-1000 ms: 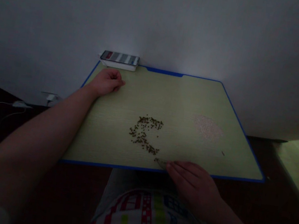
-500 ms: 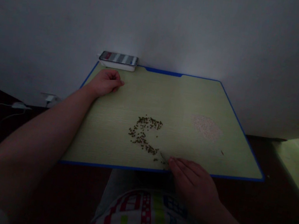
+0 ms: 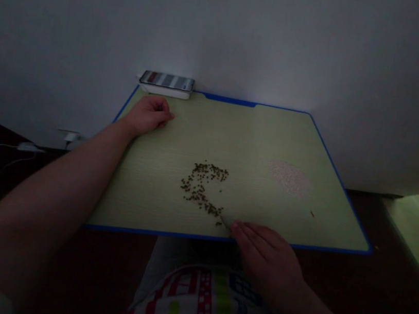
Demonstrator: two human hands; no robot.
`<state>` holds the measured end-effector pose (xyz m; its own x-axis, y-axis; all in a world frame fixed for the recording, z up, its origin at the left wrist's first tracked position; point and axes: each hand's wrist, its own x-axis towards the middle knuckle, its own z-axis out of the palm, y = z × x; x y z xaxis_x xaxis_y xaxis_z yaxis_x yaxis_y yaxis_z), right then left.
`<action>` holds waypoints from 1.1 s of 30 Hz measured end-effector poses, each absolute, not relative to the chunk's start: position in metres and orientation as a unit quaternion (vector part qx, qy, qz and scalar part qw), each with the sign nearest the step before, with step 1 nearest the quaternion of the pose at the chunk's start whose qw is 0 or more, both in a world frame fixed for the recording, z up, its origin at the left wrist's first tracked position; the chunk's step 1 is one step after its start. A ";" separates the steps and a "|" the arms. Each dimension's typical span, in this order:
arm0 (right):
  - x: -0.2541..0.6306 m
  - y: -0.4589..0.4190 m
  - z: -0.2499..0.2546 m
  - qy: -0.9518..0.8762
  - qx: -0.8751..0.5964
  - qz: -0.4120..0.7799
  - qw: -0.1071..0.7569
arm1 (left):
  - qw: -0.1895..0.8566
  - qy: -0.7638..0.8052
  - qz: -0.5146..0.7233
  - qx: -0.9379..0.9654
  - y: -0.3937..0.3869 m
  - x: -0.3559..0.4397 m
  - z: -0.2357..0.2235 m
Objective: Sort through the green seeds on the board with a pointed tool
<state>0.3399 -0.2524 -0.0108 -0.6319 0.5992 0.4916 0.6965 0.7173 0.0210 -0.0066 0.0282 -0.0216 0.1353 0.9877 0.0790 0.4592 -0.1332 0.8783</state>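
Note:
My left hand (image 3: 150, 114) rests on the far left of the table in a loose fist, with the thumb against the curled fingers and nothing visible in it. Near the front edge, my right hand (image 3: 268, 253) pinches a thin, pointed tool (image 3: 225, 222), too dim to name exactly. Its tip points left, at the lower end of a scatter of small dark green beans or seeds (image 3: 198, 195). These lie in a curved band open to the right. To the right lies a flat patch of pale grains (image 3: 290, 179), apart from both hands.
The pale green tabletop (image 3: 144, 179) has a blue rim and stands against a wall. A phone (image 3: 167, 80) lies on a white box (image 3: 166, 91) at the back left corner. A small brown sliver (image 3: 312, 213) lies at the right. A plug and cables (image 3: 27, 147) are at the lower left.
My right hand and the tool have shifted slightly left. A few dark beans near the tool tip are now hidden or moved. My left hand stays put.

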 end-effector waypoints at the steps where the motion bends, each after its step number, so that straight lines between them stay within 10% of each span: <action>1: 0.339 -0.252 -0.011 -0.896 -0.362 -0.107 0.232 | 0.365 0.546 0.363 0.661 0.029 -0.007 -0.022; 33: 0.337 -0.240 -0.012 -0.901 -0.347 -0.072 0.252 | 0.366 0.543 0.367 0.661 0.029 -0.006 -0.021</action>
<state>0.3371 -0.2401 -0.0124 -0.6324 0.5892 0.5029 0.6613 0.7488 -0.0457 -0.0063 0.0290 -0.0208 0.1412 0.9861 0.0881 0.4496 -0.1431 0.8817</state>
